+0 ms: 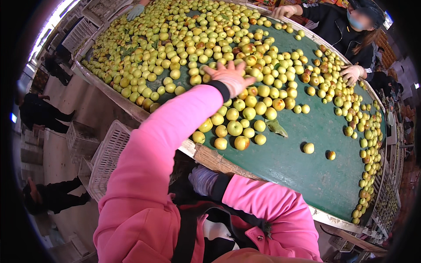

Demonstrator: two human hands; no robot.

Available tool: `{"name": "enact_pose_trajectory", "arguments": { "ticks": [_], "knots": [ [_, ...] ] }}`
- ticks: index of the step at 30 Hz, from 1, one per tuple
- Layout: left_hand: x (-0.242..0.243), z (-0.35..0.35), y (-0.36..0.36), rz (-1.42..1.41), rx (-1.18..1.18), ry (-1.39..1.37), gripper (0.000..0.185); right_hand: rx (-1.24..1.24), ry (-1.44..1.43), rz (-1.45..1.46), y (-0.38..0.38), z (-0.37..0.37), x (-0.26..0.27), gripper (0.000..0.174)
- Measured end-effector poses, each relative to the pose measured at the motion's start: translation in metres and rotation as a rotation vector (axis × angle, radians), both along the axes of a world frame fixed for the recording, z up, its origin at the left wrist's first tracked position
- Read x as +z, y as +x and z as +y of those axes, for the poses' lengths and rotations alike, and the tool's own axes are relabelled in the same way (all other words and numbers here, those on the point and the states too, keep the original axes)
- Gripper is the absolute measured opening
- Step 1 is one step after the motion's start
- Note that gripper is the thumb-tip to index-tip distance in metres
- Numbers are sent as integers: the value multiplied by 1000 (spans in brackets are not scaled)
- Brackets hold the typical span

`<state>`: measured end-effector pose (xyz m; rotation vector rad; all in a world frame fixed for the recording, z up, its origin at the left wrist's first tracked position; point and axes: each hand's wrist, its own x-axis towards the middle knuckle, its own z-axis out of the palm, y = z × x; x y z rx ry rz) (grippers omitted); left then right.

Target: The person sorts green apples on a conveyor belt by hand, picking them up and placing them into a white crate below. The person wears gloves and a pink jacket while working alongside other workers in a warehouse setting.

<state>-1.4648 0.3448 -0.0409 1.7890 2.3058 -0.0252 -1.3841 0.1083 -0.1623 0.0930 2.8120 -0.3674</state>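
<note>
Yellow-green jujubes [235, 128], many with reddish-brown patches, are spread over a green sorting table [289, 171]. My left hand [230, 79], in a thin pale glove, reaches over the fruit with its fingers spread. It is slightly blurred and touches the jujubes beneath it. A wilted green leaf [276, 128] lies to its lower right. Close to my body, my right hand [203, 180] wears a grey-purple knit glove and hangs beside the table's near rim [220, 157]. Its fingers are partly hidden, so I cannot see whether they hold anything.
Across the table a masked person [342, 33] rests one gloved hand [352, 74] among jujubes. Another gloved hand [135, 12] is at the far left corner. White plastic crates [110, 157] stand left of the table. Several people are on the floor beyond.
</note>
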Motion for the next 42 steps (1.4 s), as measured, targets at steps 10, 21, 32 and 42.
{"name": "enact_pose_trajectory", "arguments": {
  "ticks": [10,21,32,42],
  "knots": [
    [8,-77,108,-563,-762,-28,66,-2,-109,73,-15,10,-14,30],
    [-2,-175,-68,221,58,-35,76,-4,-145,-87,-40,15,23,38],
    [15,-153,-110,-245,-505,459,51,-32,-132,8,-48,22,18,41],
    [8,-122,-366,-22,627,-70,83,16,-112,-152,-79,18,19,43]
  ]
}}
